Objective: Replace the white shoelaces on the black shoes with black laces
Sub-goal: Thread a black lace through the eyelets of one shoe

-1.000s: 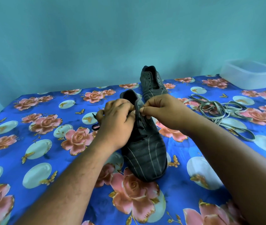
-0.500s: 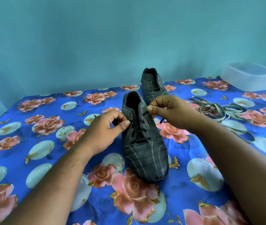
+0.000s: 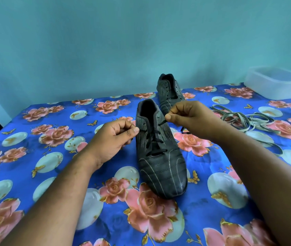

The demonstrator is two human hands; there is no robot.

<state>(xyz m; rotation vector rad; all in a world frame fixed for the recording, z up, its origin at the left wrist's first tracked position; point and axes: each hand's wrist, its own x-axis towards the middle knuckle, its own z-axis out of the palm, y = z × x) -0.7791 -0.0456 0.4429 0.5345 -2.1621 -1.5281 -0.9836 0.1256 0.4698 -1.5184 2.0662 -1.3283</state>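
Note:
A black shoe [image 3: 162, 167] with pale stripes stands toe toward me in the middle of the table. A black lace [image 3: 154, 142] crosses several of its eyelets. My left hand [image 3: 113, 137] pinches one lace end at the shoe's left side. On the other side, my right hand [image 3: 187, 118] pinches the other end, near the top eyelet. A second black shoe [image 3: 169, 89] with bare eyelets stands behind the first. The white laces [image 3: 244, 119] lie in a loose heap at the right.
A floral blue cloth [image 3: 52, 157] covers the table. A clear plastic tub [image 3: 276, 82] sits at the far right corner. A teal wall rises just behind the table.
Both hands have moved apart from the shoe's tongue, the left hand out to the left and the right hand out to the right, drawing the black lace ends outward.

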